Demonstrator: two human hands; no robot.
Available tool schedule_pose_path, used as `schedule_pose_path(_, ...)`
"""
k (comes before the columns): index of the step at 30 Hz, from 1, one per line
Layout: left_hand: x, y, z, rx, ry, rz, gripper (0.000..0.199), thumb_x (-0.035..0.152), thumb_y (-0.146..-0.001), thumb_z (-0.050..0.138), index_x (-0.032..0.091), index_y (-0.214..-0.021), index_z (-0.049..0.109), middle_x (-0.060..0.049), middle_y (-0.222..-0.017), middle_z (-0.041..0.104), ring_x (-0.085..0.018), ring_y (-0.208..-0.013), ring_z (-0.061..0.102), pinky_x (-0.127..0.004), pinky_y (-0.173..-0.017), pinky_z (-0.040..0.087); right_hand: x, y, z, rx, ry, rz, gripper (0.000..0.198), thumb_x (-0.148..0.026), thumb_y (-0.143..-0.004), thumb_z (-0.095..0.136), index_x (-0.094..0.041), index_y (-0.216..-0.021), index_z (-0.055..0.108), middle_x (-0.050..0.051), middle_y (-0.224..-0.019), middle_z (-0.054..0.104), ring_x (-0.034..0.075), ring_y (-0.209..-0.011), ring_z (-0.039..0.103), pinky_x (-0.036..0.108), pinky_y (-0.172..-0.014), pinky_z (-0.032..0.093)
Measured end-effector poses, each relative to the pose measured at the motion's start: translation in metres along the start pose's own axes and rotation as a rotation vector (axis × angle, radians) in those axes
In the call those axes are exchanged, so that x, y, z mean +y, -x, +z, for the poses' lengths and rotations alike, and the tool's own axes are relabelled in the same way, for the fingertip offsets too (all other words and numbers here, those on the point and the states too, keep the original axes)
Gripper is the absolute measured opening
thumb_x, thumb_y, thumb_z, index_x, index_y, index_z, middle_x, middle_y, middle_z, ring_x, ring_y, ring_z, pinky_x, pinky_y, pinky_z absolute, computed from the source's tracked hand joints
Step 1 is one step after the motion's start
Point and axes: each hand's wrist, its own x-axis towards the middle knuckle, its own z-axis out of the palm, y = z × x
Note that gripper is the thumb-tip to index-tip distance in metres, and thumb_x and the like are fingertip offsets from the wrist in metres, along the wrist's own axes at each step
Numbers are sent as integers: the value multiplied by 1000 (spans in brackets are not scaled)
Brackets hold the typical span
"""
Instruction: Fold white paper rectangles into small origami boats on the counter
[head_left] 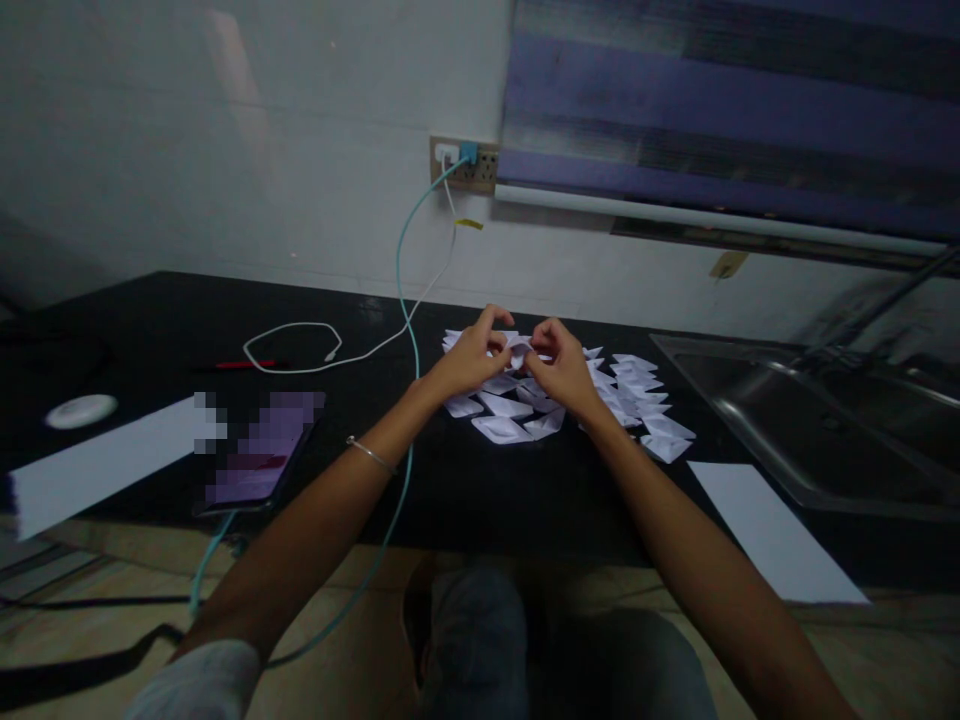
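Observation:
Between my two hands is a small folded white paper piece (519,352), which looks like a paper boat. My left hand (480,355) pinches its left side with thumb and fingers. On the other side, my right hand (561,368) grips it with curled fingers. Beneath and around both hands lie several white folded paper boats (501,430), spread over the black countertop (480,500). More paper boats (637,385) sit in a row to the right of my right hand. My fingers partly hide the held piece and some boats behind it.
A metal sink (825,420) is at the right, with a white paper sheet (772,530) before it. At left are a phone (266,450), a paper strip (112,460), a white round object (81,411) and a red pen (247,365). Teal (409,440) and white cables (375,350) run from a wall socket (480,168).

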Motion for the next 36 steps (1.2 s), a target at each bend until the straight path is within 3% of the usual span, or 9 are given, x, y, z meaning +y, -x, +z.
schedule_pose_path(4, -5, -2, 1, 106, -93, 37, 33, 14, -77, 63, 21, -107, 55, 2, -73, 66, -11, -60, 63, -21, -56, 46, 1, 2, 4, 130, 113, -50, 20, -23, -76, 62, -25, -93, 52, -1, -74, 64, 18, -69, 63, 31, -65, 51)
schedule_pose_path(8, -7, -6, -3, 125, 123, -63, 42, 22, -73, 72, 23, -110, 52, 1, -80, 68, -11, -60, 65, -19, -50, 44, -3, 3, 5, 193, 94, -43, 19, -29, -80, 63, -25, -97, 55, 1, -80, 69, 20, -74, 67, 31, -65, 53)
schedule_pose_path(13, -6, -7, -6, -113, 250, -225, 31, 48, -85, 63, 19, -96, 60, -8, -83, 71, -15, -64, 68, -20, -44, 41, -7, 5, 5, 200, 180, -96, 14, -29, -83, 62, -25, -95, 58, 1, -82, 69, 20, -77, 69, 36, -75, 55)
schedule_pose_path(16, -6, -6, -3, -220, 157, -182, 37, 53, -88, 59, 17, -86, 66, -8, -74, 70, -13, -58, 64, -21, -42, 39, -8, 7, 7, 151, 204, -155, 13, -26, -84, 61, -25, -97, 58, 2, -88, 70, 22, -87, 71, 38, -83, 55)
schedule_pose_path(23, 0, -2, -7, -330, 59, -107, 47, 54, -94, 49, 13, -76, 64, -7, -67, 68, -8, -52, 57, -20, -48, 40, -10, 5, 3, 70, 108, -236, 22, -19, -82, 58, -23, -103, 61, 3, -100, 69, 22, -97, 69, 40, -90, 55)
schedule_pose_path(26, 3, -1, -11, -390, 127, -151, 44, 52, -93, 50, 13, -77, 63, -7, -65, 68, -10, -55, 61, -21, -51, 41, -10, 1, -2, -10, -34, -180, 18, -20, -81, 58, -22, -98, 64, 3, -99, 69, 20, -94, 68, 36, -84, 56)
schedule_pose_path(29, 7, -1, -15, -477, 183, -200, 41, 49, -93, 51, 12, -80, 64, -7, -64, 69, -11, -55, 61, -21, -50, 39, -10, -3, -5, -49, -129, -75, 12, -28, -81, 64, -19, -89, 67, 3, -85, 70, 17, -79, 68, 32, -75, 55)
schedule_pose_path(36, 16, 3, -23, -609, 163, -202, 43, 46, -94, 49, 13, -75, 68, -9, -63, 70, -12, -57, 62, -22, -52, 41, -13, -3, -3, -69, -203, 33, 22, -34, -72, 78, -17, -79, 66, 2, -75, 70, 13, -64, 64, 25, -61, 50)
